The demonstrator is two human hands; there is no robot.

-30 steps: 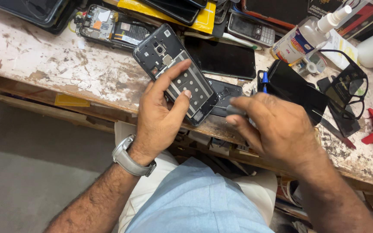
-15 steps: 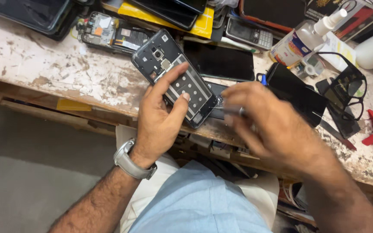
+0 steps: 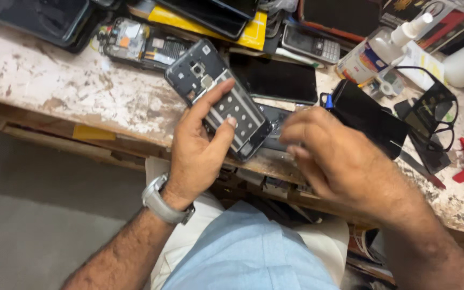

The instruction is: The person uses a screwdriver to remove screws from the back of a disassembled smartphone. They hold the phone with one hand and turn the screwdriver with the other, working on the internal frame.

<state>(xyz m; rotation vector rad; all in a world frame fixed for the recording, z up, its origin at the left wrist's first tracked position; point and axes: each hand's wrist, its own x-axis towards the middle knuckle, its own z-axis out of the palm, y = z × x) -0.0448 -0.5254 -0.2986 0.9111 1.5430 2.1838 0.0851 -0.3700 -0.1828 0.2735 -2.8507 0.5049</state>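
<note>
Gripping an opened phone frame [image 3: 218, 102], the left hand [image 3: 200, 156] leaves one end unsupported. Right hand [image 3: 339, 161] blurred, grasp indeterminable; a slip could drop it onto the cluttered bench [image 3: 55, 91]

Both forearms are bare and hairy, with no sleeves reaching the wrists. The left hand [image 3: 200, 156] has a wristwatch [image 3: 163, 203] just behind it — a silvery-grey metal case and a matching band wrapped snugly round the wrist. The right hand [image 3: 345, 161] carries no watch or band; it is somewhat blurred. Below the arms shows a light blue shirt [image 3: 248, 252] — plain, unpatterned — over pale, cream-coloured trousers [image 3: 181, 241] at the lap.
</note>
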